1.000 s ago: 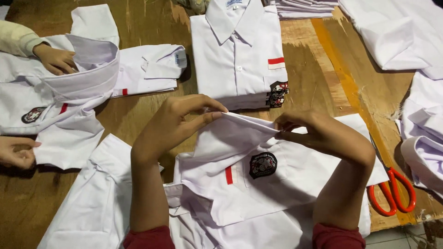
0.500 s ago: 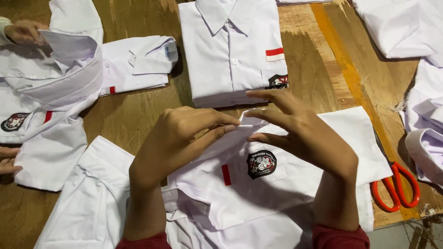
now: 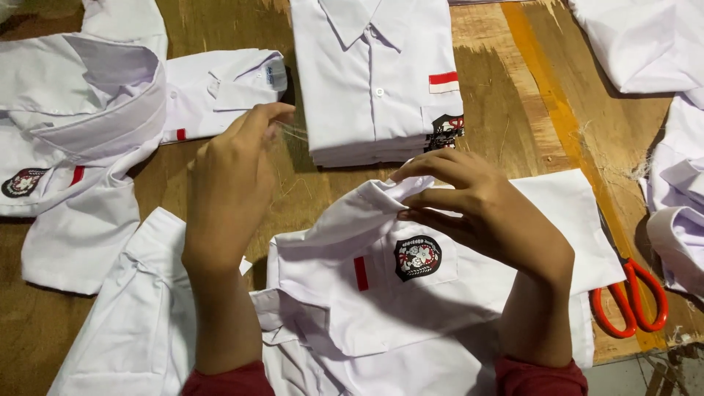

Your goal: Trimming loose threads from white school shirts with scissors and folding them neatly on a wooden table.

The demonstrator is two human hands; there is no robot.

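Right hand (image 3: 484,213) pinches the raised fold of the white shirt (image 3: 440,293) lying front-up on the desk (image 3: 506,110), fingers closed on the cloth just above its pocket. Left hand (image 3: 235,183) is lifted off the shirt, thumb and forefinger closed on a thin loose thread (image 3: 297,133) that trails toward the fold. Risks, judged from here: a hard pull on the thread could pucker or open a seam if it is not free; the one-hand pinch could let the fold slip and crease the front; the orange-handled scissors (image 3: 631,301) lie just beside the shirt's right edge, so dragging cloth could snag them or push them off the desk edge. Labels: round dark crest badge (image 3: 417,258) on the pocket, small red vertical tab (image 3: 361,273) left of it. Folded shirt stack (image 3: 374,81) beyond carries a red-and-white rectangular patch (image 3: 444,81) and a dark crest at its lower right. Open shirt at left (image 3: 81,139) shows a crest and red tab too.
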